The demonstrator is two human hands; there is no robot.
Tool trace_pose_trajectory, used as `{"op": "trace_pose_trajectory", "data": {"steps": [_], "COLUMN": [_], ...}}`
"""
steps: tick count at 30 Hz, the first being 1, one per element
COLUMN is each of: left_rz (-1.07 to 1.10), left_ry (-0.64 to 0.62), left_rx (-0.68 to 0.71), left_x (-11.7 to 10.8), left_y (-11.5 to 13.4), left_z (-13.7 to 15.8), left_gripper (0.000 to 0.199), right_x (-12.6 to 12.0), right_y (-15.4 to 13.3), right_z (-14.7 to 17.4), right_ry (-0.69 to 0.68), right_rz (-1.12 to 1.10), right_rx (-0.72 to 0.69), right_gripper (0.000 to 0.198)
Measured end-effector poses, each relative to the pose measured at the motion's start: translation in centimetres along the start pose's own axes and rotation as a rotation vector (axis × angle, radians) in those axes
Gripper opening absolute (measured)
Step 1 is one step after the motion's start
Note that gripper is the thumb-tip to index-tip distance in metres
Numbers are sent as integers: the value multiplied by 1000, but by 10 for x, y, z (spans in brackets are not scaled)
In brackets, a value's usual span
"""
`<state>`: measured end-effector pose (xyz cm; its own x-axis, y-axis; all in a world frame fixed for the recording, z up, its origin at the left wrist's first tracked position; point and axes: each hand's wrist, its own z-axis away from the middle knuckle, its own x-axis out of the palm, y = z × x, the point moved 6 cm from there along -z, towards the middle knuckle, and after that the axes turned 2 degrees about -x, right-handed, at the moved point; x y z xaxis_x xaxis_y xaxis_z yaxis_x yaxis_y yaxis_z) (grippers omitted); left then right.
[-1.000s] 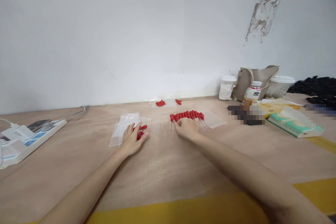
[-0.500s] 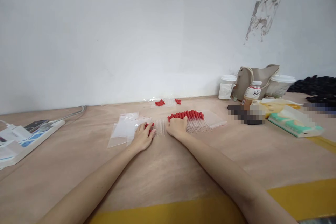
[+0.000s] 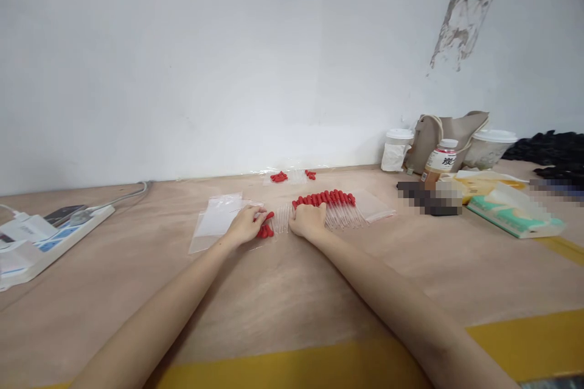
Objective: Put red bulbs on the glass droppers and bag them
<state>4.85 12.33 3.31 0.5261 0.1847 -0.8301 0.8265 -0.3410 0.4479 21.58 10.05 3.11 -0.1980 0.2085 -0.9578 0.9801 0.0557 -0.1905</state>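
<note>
"Grips?"
"Right hand (image 3: pixel 308 220) curled at the left end of the red-bulbed clear dropper row (image 3: pixel 335 197); left hand (image 3: pixel 247 223) beside red rounded bulbs (image 3: pixel 266 231) left of it. Clamped? I can't tell."
"Done?"
"Behind the row, one clear plastic packet (image 3: pixel 297 177) looks filled; the row lies unbagged, flat clear plastic bags (image 3: pixel 218 217) farther left."

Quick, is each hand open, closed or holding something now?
Left hand: fingers bent at the red bulbs; whether gripping cannot be told.
Right hand: fingers curled at the row of red-topped tubes; any grip is hidden.
</note>
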Motion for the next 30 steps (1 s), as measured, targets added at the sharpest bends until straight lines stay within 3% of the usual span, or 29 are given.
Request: {"op": "trace_pose_trajectory", "data": {"steps": [9,14,18,21,23,27,30], "left_rz": [97,145,234,577,669,651,633], "left_ry": [-58,138,253,77,-9,-135,-150], "left_rx": [-13,-9,-2,109,161,190,182], "left_x": [14,-8,-28,-19,-10,8,17], "left_y": [8,18,22,31,38,48,48], "left_z": [-22,-14,12,40,57,76,81], "left_gripper": [14,16,22,18,16,15,12], "right_x": [4,-6,-22,-27,-25,-19,-18], "right_y": [-12,-8,14,34,44,54,48], "right_z": [-7,-4,12,28,39,59,71], "right_ry": [-69,-85,-49,21,78,232,263], "right_rz": [-16,-45,-100,-235,-351,-455,-436], "right_rx": [18,31,-36,-191,-331,-472,-528], "right_gripper": [22,24,33,27,21,28,26]}}
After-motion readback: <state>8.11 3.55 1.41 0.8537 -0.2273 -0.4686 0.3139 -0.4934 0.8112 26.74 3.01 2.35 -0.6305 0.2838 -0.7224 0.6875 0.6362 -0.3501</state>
